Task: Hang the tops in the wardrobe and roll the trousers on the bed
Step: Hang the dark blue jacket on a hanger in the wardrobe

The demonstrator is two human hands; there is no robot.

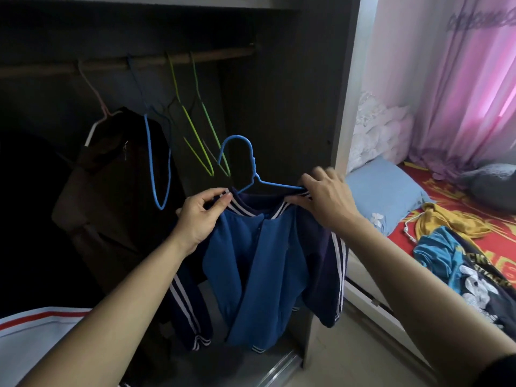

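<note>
— What hangs left of the blue jacket (251,261)?
— Far to its left, a brown garment (111,174) hangs on a pink hanger (93,90) from the wardrobe rail (217,55). Closer in, an empty blue hanger (151,163) and two green hangers (195,136) dangle from the same rail, above and left of the jacket.
— And the jacket itself?
— It is held up before the open wardrobe, below the rail, front open, sleeves hanging. A blue wire hanger (253,163) rises out of its neck, with its hook free and touching nothing.
— The grips?
— The left grip (199,219) pinches the striped collar on the jacket's left side. The right grip (324,196) pinches the collar's other side together with the wire hanger's arm.
— Right of the jacket?
— A blue pillow (385,191) on the red bed (474,196), then a yellow garment (446,222) and a blue printed garment (446,261) lying further right.
</note>
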